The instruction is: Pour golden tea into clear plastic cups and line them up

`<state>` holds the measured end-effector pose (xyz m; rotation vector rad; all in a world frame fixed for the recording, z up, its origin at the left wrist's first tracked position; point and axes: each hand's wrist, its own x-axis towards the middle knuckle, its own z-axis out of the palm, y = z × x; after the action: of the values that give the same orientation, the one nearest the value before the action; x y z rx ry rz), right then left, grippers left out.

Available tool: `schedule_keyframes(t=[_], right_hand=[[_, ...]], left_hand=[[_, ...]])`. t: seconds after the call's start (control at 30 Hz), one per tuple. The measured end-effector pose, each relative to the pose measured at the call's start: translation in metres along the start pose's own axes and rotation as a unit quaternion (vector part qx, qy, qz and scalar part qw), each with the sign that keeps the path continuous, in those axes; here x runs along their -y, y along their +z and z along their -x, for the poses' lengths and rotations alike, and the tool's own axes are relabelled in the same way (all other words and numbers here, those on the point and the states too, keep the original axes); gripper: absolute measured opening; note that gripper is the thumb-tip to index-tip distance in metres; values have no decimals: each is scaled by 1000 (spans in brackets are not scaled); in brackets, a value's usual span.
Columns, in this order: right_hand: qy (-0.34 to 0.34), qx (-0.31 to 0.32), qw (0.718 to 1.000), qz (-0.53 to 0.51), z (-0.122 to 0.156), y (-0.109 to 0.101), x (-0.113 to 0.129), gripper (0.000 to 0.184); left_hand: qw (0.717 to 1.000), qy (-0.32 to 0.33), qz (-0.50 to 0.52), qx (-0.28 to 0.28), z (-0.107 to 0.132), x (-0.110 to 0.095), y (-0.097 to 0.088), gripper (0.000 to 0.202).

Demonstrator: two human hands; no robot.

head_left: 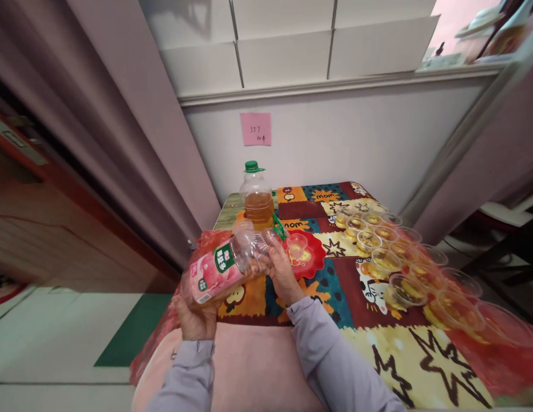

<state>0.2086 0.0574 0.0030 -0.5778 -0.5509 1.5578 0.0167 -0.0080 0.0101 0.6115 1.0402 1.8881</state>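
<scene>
Both hands hold a clear plastic bottle (217, 269) with a pink and green label, tilted with its neck toward the right. My left hand (195, 320) cups its base. My right hand (283, 272) is wrapped round the body near the neck, where a green ring or cap (279, 227) shows. Beyond the neck lies a red scalloped plate (316, 252) with a clear plastic cup (297, 245) on it. I cannot make out how much liquid is in the held bottle. Behind it stands a large bottle (258, 200) of amber liquid, capped in green.
Several clear cups (386, 260) of yellowish liquid stand in rows on the right side of the patterned tablecloth (335, 303). Red plastic film (157, 343) hangs at the left edge. A pink note (256, 129) is stuck on the wall behind.
</scene>
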Motion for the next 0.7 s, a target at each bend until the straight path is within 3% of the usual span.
schedule_keyframes(t=[0.33,0.7], right_hand=[[20,-34,999,27,0,-7,11,76],[20,-3,1000,9,4,-9,12,65]], left_hand=[[999,-35,-17,6,-5,-11,11,80],[997,-80,16,-2,-4,-36,18,69]])
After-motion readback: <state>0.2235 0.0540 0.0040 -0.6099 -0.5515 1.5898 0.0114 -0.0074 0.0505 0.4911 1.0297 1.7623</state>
